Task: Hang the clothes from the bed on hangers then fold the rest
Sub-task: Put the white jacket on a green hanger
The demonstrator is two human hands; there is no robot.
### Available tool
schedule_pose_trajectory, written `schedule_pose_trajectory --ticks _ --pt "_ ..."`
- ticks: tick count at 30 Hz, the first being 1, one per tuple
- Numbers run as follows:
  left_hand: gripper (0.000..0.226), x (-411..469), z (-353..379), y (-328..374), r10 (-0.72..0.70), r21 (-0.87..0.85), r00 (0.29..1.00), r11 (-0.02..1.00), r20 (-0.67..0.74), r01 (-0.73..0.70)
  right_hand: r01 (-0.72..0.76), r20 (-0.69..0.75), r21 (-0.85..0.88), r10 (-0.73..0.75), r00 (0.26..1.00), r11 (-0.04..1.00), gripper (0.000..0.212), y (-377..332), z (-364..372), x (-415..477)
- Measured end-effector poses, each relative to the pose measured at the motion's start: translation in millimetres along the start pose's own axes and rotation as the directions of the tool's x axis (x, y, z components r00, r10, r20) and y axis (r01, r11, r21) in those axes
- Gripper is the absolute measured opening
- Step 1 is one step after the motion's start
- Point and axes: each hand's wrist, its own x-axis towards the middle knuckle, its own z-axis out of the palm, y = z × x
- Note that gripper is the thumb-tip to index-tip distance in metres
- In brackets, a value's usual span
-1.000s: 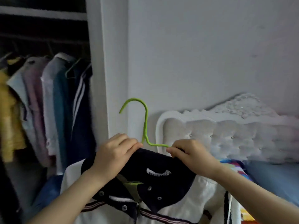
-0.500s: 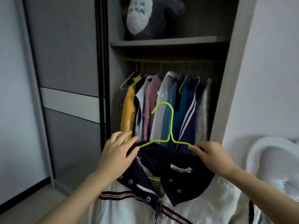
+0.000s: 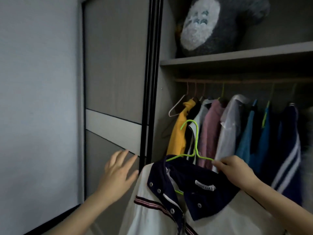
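Note:
A white jacket with a navy collar (image 3: 194,189) hangs on a green hanger (image 3: 195,146) in front of the open wardrobe. My right hand (image 3: 235,170) grips the hanger's right shoulder together with the collar. My left hand (image 3: 118,173) is off the garment, fingers spread, in the air to its left before the sliding door. The hanger's hook points left, below the wooden rail (image 3: 237,80).
Several garments hang on the rail: yellow (image 3: 179,133), pink (image 3: 210,131), white (image 3: 228,131), blue (image 3: 249,138) and navy striped (image 3: 286,150). A white empty hanger (image 3: 176,107) hangs at the rail's left end. A dark plush toy (image 3: 213,24) sits on the shelf above. The grey sliding door (image 3: 115,82) stands at the left.
The view has swung from the bed's headboard to the wardrobe. My left hand has let go of the hanger and moved out to the left with its fingers spread.

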Motion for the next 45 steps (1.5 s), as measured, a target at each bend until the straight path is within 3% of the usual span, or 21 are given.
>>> schedule_pose_trajectory --ticks 3,5,7,11,14,17,20,23,25,27,30,31,34,38,41,43,45 --pt "0.092 40.2 5.7 -27.3 -0.075 -0.002 0.995 0.997 -0.066 0.075 -0.010 0.031 0.026 0.009 0.999 1.000 0.051 -2.2 22.4 45.4" --pt "0.079 67.8 15.4 -39.4 -0.099 -0.032 0.992 0.995 -0.077 0.097 -0.011 0.041 0.062 0.008 0.999 0.998 0.051 -5.2 31.7 73.2" --pt "0.060 90.6 35.9 -54.0 -0.074 -0.006 0.996 0.997 -0.057 0.074 -0.034 0.057 0.116 0.027 0.998 0.993 0.050 -5.8 41.7 95.6" --pt "0.060 139.3 79.1 -76.6 -0.011 0.008 1.000 1.000 0.001 0.011 -0.107 0.034 0.127 0.104 0.994 0.986 0.048 -6.0 62.8 118.9" --pt "0.079 188.4 103.5 -86.2 0.243 -0.011 0.970 0.970 0.002 -0.243 -0.181 -0.013 0.121 0.184 0.983 0.976 0.052 -13.2 74.5 133.2" --pt "0.065 242.6 124.2 -96.1 0.492 -0.041 0.857 0.863 -0.154 -0.503 -0.258 -0.082 0.109 0.267 0.960 0.960 0.056 -26.8 86.2 148.1" --pt "0.039 288.5 139.5 -75.2 0.590 -0.265 0.791 0.746 -0.164 -0.611 -0.349 -0.112 0.071 0.355 0.928 0.934 0.057 -47.9 90.7 155.1" --pt "0.047 340.1 153.4 -30.1 0.606 -0.611 0.795 0.646 0.044 -0.459 -0.457 -0.169 0.013 0.453 0.876 0.889 0.055 -66.7 99.8 157.2" --pt "0.059 363.1 144.4 9.3 0.551 -0.723 0.808 0.643 0.207 -0.253 -0.492 -0.212 0.036 0.488 0.847 0.870 0.055 -77.6 92.9 145.2" --pt "0.067 381.9 143.4 36.5 0.535 -0.830 0.760 0.558 0.370 0.011 -0.552 -0.290 0.065 0.545 0.787 0.832 0.057 -80.5 90.2 135.0" --pt "0.073 397.5 154.1 66.8 0.592 -0.874 0.651 0.229 0.475 0.429 -0.588 -0.358 0.085 0.575 0.736 0.805 0.060 -92.7 86.0 119.3" --pt "0.076 396.8 155.9 69.7 0.620 -0.843 0.612 0.160 0.491 0.514 -0.590 -0.359 0.091 0.579 0.732 0.802 0.058 -96.9 84.7 117.6" --pt "0.080 392.4 153.9 90.1 0.712 -0.819 0.490 0.210 0.503 0.534 -0.601 -0.405 0.187 0.618 0.674 0.777 0.054 -105.2 76.6 111.3" --pt "0.081 392.4 144.5 93.4 0.741 -0.854 0.433 0.391 0.513 0.343 -0.583 -0.434 0.212 0.610 0.663 0.785 0.046 -112.3 65.2 117.9" --pt "0.060 408.3 131.3 72.0 0.744 -0.845 0.519 0.530 0.421 -0.074 -0.560 -0.478 0.226 0.591 0.649 0.797 0.043 -113.2 62.1 139.2" --pt "0.045 418.3 126.4 52.8 0.767 -0.663 0.596 0.576 0.237 -0.478 -0.551 -0.495 0.258 0.598 0.630 0.793 0.042 -114.0 60.2 157.1" --pt "0.047 433.6 128.7 33.1 0.799 -0.249 0.577 0.601 0.170 -0.759 -0.540 -0.512 0.307 0.615 0.600 0.783 0.040 -115.0 55.9 174.8"
